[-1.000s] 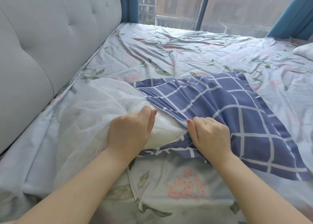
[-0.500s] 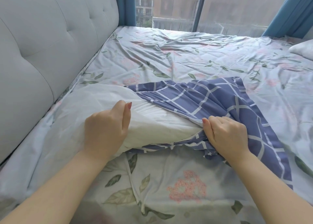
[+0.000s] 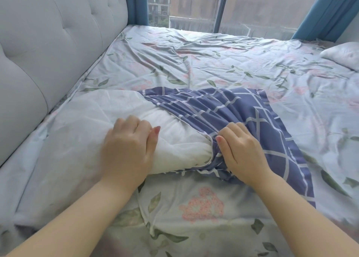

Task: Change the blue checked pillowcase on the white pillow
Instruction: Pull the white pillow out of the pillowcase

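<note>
The blue checked pillowcase (image 3: 242,111) has slid further off the white pillow (image 3: 93,116). The left hand (image 3: 126,149) has its fingers curled into the exposed pillow. The right hand (image 3: 244,155) has its fingers clamped on the bunched case opening just beside it. The remaining case extends beyond the right fingers.

Tufted grey headboard (image 3: 48,48) on left, floral bed sheet (image 3: 223,62), large window (image 3: 223,6), blue curtains (image 3: 328,10), soft daylight
</note>
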